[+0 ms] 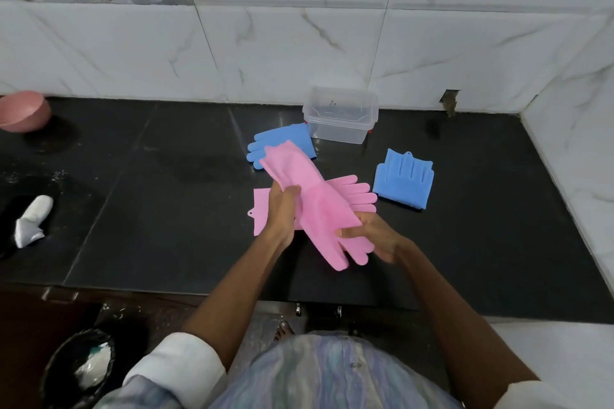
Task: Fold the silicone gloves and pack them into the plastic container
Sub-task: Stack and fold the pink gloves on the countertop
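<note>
**Folding the Pink Glove**

Both hands are holding one long, soft pink silicone glove (300, 188) up over the black stone counter (149, 209). The left hand (282, 206) is closed around the middle of the glove. The right hand (368, 236) is gripping it near the finger end, which hangs down toward the person. The open cuff end sticks up and away, toward the wall.

To do this step well, I think the hands should bring the finger end and the cuff end together, so the glove folds in half. Then press it flat so it does not spring open. Silicone is bouncy and likes to unfold.

A second pink silicone glove (352, 192) lies flat on the counter, right under the hands. A flat blue silicone glove (282, 139) lies behind them, touching the clear plastic container (340, 116). A folded blue silicone glove (403, 181) sits to the right, near the container.

The container stands open by the wall, past the hands, and looks empty.
</note>
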